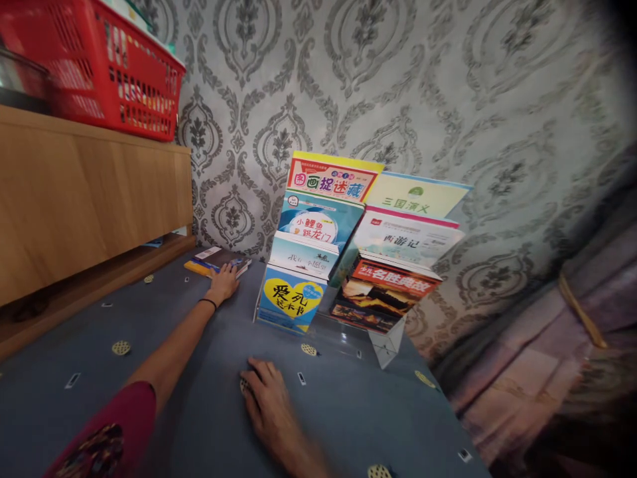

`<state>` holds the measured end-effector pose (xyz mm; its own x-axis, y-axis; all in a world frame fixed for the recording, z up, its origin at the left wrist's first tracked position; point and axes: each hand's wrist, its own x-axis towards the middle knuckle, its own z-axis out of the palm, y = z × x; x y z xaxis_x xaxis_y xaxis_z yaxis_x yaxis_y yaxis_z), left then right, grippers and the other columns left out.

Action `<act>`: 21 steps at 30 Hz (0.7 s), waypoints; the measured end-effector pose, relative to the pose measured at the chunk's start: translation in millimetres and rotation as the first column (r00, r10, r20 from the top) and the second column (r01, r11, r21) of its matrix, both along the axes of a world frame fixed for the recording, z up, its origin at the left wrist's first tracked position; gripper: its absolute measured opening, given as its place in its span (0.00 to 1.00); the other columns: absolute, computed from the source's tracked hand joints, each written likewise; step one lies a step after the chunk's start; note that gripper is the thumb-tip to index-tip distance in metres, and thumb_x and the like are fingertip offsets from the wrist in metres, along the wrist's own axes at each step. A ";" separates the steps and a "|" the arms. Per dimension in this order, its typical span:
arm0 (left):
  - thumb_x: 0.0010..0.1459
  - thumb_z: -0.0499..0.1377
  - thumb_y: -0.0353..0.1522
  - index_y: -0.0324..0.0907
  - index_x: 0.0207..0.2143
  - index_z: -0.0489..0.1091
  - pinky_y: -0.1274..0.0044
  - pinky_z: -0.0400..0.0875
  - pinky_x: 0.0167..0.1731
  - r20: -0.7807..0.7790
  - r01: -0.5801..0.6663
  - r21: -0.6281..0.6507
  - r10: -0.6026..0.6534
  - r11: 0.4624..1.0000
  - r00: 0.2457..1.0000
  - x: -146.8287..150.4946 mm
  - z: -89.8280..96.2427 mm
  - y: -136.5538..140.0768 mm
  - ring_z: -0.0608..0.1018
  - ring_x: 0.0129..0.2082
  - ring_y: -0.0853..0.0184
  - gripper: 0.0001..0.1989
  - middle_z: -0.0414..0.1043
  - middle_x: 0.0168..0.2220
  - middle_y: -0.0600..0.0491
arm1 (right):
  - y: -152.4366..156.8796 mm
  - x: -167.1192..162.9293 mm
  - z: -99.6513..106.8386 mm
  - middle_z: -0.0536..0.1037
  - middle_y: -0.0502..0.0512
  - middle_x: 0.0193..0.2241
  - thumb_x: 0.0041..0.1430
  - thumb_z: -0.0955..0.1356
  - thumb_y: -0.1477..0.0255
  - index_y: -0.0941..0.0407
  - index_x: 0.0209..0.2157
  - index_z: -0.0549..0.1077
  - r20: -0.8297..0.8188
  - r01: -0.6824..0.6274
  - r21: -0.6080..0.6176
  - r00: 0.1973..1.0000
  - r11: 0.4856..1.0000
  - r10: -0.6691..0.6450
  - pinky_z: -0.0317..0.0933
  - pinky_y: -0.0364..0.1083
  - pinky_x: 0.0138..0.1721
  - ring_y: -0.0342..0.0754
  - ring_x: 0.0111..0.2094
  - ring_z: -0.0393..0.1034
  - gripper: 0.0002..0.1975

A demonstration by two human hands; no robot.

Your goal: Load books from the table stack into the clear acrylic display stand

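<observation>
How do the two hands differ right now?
The left hand is stretched far out and rests on the flat books by the wall; the right hand lies near, palm down on bare blue cloth, touching no book. The left wrist bears a dark band; none shows on the right. Both are open, gripping nothing.

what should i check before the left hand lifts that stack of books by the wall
1. Left hand on the stack of books: ok, fingers rest on top, not closed round it.
2. Stack lies flat on the blue-grey surface: ok.
3. Gap between stack and clear display rack: ok, they stand apart.
4. Rack's books upright in their tiers, such as the yellow heart book: ok.
5. Right hand out of the way: ok, flat on the surface in front of the rack.
6. How many books are in the stack: cannot tell, too small.
</observation>
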<state>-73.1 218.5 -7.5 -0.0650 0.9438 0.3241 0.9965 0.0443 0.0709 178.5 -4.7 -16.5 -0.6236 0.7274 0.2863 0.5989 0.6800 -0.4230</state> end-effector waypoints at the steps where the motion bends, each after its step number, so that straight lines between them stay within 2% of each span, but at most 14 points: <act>1: 0.66 0.51 0.32 0.40 0.62 0.61 0.47 0.53 0.60 -0.005 0.001 0.002 -0.001 1.000 1.000 0.0 0.1 -2.2 0.61 0.66 0.48 0.23 0.62 0.64 0.36 | 0.2 -0.1 0.3 0.72 0.60 0.58 0.64 0.64 0.79 0.53 0.53 0.73 0.008 0.001 -0.010 1.000 1.000 -0.001 0.63 0.60 0.58 0.58 0.58 0.66 0.17; 7: 0.66 0.49 0.29 0.41 0.56 0.66 0.51 0.53 0.60 -0.048 0.022 0.005 -0.021 1.000 0.999 -2.6 5.6 -19.9 0.69 0.60 0.50 0.17 0.71 0.56 0.37 | 0.5 -1.1 1.8 0.72 0.60 0.58 0.63 0.64 0.80 0.54 0.52 0.73 0.036 0.004 -0.011 0.999 1.000 -0.004 0.63 0.61 0.59 0.58 0.57 0.67 0.18; 12: 0.66 0.50 0.30 0.40 0.52 0.69 0.54 0.56 0.58 -0.077 0.035 -0.025 -0.037 0.999 0.996 -4.6 14.1 -29.9 0.73 0.55 0.51 0.15 0.75 0.51 0.38 | -0.9 -1.7 4.1 0.73 0.60 0.57 0.63 0.65 0.80 0.54 0.52 0.73 0.017 -0.003 0.002 1.000 1.000 0.003 0.63 0.59 0.59 0.57 0.57 0.67 0.17; 17: 0.64 0.51 0.31 0.39 0.47 0.73 0.61 0.66 0.51 -0.079 0.023 -0.069 -0.029 0.997 0.996 -7.2 23.0 -32.4 0.78 0.49 0.53 0.14 0.78 0.46 0.38 | -1.1 -2.1 3.7 0.75 0.60 0.54 0.65 0.64 0.78 0.53 0.51 0.74 -0.020 -0.007 0.043 1.000 0.999 0.008 0.64 0.57 0.57 0.55 0.55 0.68 0.15; 21: 0.65 0.53 0.35 0.40 0.47 0.75 0.69 0.70 0.47 -0.062 0.052 -0.088 -0.058 0.995 0.996 -19.1 30.7 -30.4 0.79 0.48 0.55 0.15 0.78 0.46 0.39 | -1.1 -1.4 2.4 0.75 0.60 0.54 0.65 0.64 0.78 0.54 0.51 0.74 -0.019 -0.018 0.051 1.000 0.999 0.019 0.65 0.57 0.56 0.55 0.55 0.68 0.15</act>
